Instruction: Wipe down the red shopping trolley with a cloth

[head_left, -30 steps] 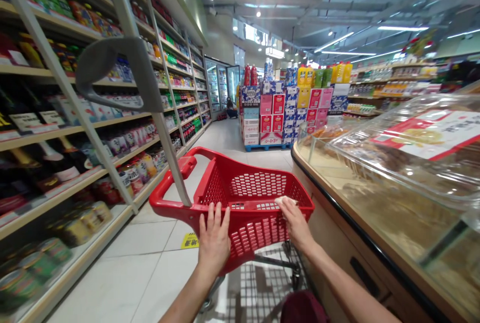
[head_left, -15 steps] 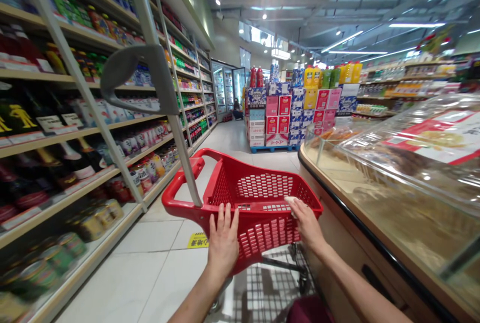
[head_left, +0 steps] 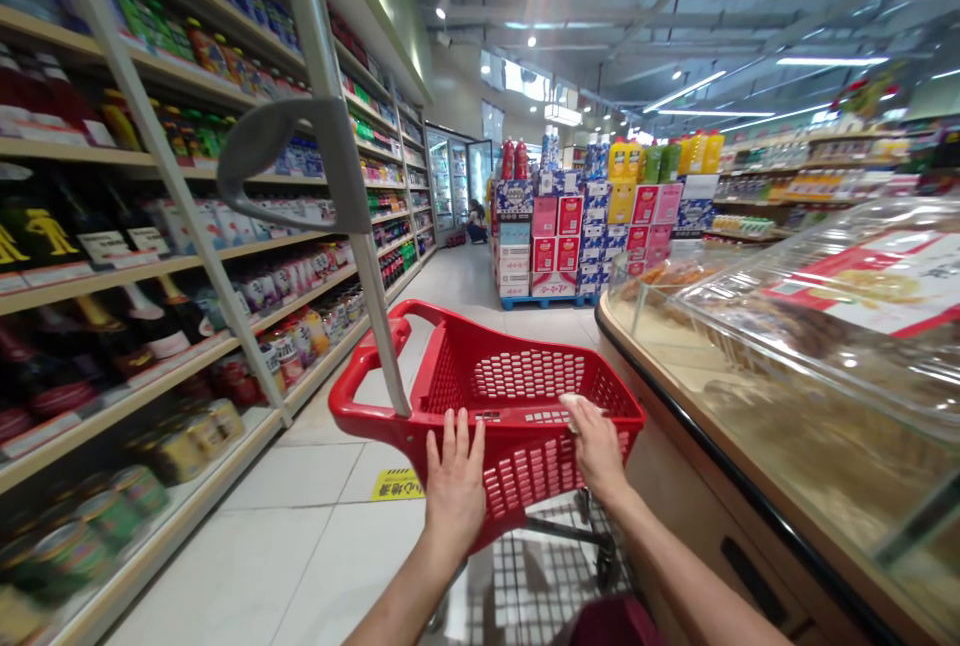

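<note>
A red plastic shopping cart basket [head_left: 517,486] with holes in its sides stands in front of me. My left hand [head_left: 456,491] lies flat against its near side, fingers stretched up to the rim and holding nothing. My right hand [head_left: 598,448] is bent over the near rim towards the right end. A small white cloth or tissue [head_left: 574,400] pokes out under its fingers; most of it is hidden. From the basket's left end rises a metal pole [head_left: 384,326] with a grey plastic handle [head_left: 300,166] on it.
Shelves of bottles and cans [head_left: 247,256] line the left. To the right, close to the cart, runs a glass-sided display counter [head_left: 675,406]. Stacked drink cartons [head_left: 555,236] stand ahead on a blue pallet. A person [head_left: 476,221] crouches far down the aisle.
My right hand has slid a little left along the rim with the white cloth or tissue. My left hand stays at the same part of the basket, and the view has shifted slightly.
</note>
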`<state>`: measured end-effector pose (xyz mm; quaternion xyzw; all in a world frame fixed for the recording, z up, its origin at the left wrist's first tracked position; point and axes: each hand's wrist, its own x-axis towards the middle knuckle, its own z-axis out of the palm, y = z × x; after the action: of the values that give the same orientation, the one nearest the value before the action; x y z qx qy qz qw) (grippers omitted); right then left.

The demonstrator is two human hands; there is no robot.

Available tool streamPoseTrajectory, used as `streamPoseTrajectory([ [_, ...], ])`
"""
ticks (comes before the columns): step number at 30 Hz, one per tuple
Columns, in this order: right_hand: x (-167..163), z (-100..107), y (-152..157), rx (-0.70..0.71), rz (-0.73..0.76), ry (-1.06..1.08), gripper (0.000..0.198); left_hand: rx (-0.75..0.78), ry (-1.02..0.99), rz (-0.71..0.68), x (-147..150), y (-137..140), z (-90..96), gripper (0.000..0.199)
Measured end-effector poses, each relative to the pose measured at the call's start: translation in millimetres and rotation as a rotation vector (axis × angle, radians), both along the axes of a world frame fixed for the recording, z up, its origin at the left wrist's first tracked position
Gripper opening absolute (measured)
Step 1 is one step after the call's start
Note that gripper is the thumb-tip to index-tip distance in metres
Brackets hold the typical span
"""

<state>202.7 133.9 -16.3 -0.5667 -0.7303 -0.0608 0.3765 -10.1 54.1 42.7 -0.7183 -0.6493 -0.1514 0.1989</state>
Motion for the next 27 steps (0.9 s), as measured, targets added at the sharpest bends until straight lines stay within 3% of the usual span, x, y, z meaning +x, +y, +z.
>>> streamPoseTrajectory([
  [4, -31, 6, -6, 0.066, 0.248, -0.074, 0.068, -0.002, 0.003, -0.004, 3, 0, 1.3, 0.060],
  [10, -13, 11, 3, -0.001, 0.072, -0.008, 0.064, -0.030, 0.036, -0.011, 6, 1, -1.5, 0.059],
  [16, -39, 7, -4, 0.119, 0.280, -0.030, 0.066, 0.038, 0.018, -0.050, 6, 4, -1.9, 0.053],
  [20, -19, 1, 3, 0.058, 0.227, -0.014, 0.065, 0.238, -0.056, -0.135, -33, -2, 13.0, 0.043],
  [23, -14, -3, 7, 0.072, 0.157, 0.001, 0.057, 0.422, -0.119, 0.044, -74, -5, 31.0, 0.040],
  [25, -25, -3, 5, 0.102, 0.175, 0.023, 0.056, 0.413, -0.115, 0.122, -95, -3, 42.4, 0.040],
  [27, -40, 0, 2, 0.098, 0.229, 0.043, 0.056, 0.325, -0.082, 0.084, -107, -2, 50.9, 0.036],
])
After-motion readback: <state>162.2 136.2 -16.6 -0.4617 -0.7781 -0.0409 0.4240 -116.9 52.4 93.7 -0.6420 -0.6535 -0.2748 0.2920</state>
